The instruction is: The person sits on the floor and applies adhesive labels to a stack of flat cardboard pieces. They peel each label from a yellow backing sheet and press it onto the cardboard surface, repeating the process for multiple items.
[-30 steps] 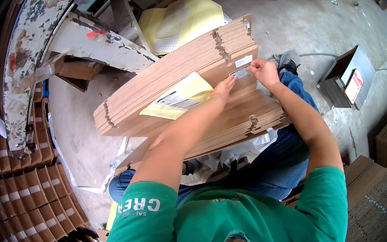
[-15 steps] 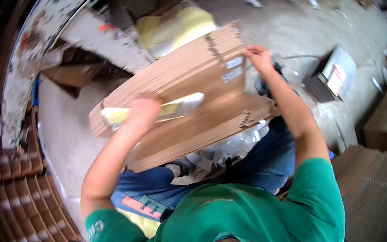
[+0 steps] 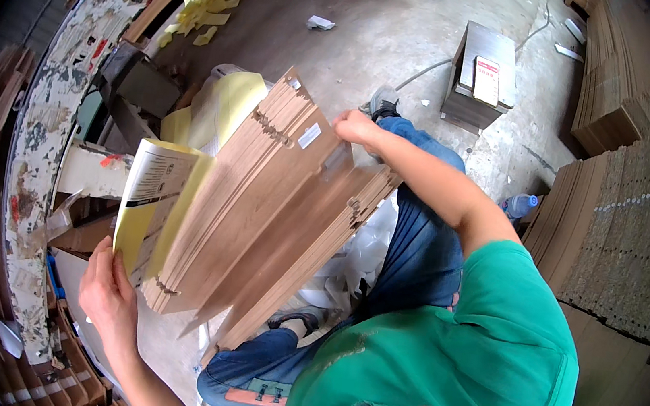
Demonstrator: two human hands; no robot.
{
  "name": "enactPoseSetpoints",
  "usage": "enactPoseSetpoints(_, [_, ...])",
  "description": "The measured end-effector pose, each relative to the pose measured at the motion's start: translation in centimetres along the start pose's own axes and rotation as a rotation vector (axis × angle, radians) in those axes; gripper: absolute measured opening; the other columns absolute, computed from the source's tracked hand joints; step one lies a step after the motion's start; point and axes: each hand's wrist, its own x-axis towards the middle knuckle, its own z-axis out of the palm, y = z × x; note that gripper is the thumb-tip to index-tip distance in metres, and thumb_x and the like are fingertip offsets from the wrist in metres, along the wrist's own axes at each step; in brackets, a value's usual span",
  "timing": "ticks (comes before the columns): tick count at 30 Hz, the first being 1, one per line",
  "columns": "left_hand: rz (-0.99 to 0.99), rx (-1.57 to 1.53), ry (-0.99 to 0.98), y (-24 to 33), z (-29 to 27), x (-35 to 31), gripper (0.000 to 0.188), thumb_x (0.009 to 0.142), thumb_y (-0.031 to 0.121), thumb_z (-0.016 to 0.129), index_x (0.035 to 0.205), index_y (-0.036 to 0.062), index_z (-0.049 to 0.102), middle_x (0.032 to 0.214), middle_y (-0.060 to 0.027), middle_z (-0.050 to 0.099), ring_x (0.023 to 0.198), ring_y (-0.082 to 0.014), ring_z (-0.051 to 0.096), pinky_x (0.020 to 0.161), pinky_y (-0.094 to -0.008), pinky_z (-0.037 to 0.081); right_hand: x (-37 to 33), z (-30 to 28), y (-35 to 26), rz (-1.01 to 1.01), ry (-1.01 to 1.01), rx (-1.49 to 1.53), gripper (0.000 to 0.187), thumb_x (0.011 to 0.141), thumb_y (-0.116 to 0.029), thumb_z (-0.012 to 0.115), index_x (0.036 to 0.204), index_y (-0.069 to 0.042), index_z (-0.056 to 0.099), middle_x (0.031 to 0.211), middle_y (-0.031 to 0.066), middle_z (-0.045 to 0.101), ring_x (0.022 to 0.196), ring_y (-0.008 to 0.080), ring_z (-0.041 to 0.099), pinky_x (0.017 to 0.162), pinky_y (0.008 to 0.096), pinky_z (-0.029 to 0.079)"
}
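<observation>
A stack of flat cardboard sheets (image 3: 261, 195) stands on edge before me, parted in a V, with a second bundle (image 3: 305, 269) leaning toward my legs. My left hand (image 3: 110, 290) pinches the lower edge of a folded yellow-and-white label sheet (image 3: 151, 198), held up at the stack's left side. At the far right edge of the stack, my right hand (image 3: 357, 128) is closed, its fingers at the edge of a cardboard sheet. Close to that hand, a small white label (image 3: 309, 135) sits on the cardboard face. The right fingertips are partly hidden.
On the floor at the far right stands a metal box (image 3: 483, 68) with a red-and-white card-like item (image 3: 486, 81) on it. Cardboard stacks (image 3: 615, 222) line the right side, beside a bottle (image 3: 518, 205). A paint-chipped white beam (image 3: 60, 114) runs along the left. Yellow scraps (image 3: 207, 10) lie beyond.
My left hand has swung left and down off the cardboard, taking the yellow-and-white sheet with it. The view has shifted, and the cardboard's V now looks more upright. My right hand stays at the edge.
</observation>
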Motion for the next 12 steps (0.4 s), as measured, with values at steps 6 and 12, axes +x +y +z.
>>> enactPoseSetpoints(6, [0.059, -0.045, -0.070, 2.1, 2.6, 1.1, 0.016, 0.083, 0.005, 0.053, 0.097, 0.0010, 0.060, 0.094, -0.0153, 0.063, 0.078, -0.0346, 0.059, 0.069, -0.0398, 0.047, -1.3, -10.0, 4.4, -0.174, -0.061, -0.066, 0.017, 0.077, -0.007, 0.055, 0.088, -0.003, 0.067, 0.077, 0.0052, 0.065, 0.071, 0.0132, 0.059, 0.065, 0.0277, 0.048])
enactPoseSetpoints(12, [-0.003, -0.166, -0.214, 3.3, 5.5, 0.4, 0.021, 0.080, 0.006, 0.058, 0.100, 0.0023, 0.061, 0.099, -0.0162, 0.062, 0.089, -0.0336, 0.060, 0.079, -0.0386, 0.047, 1.5, -21.0, 18.1, 0.035, 0.643, -0.160, 0.023, 0.075, -0.010, 0.055, 0.095, -0.005, 0.067, 0.091, 0.0155, 0.067, 0.081, 0.0227, 0.065, 0.079, 0.0311, 0.052])
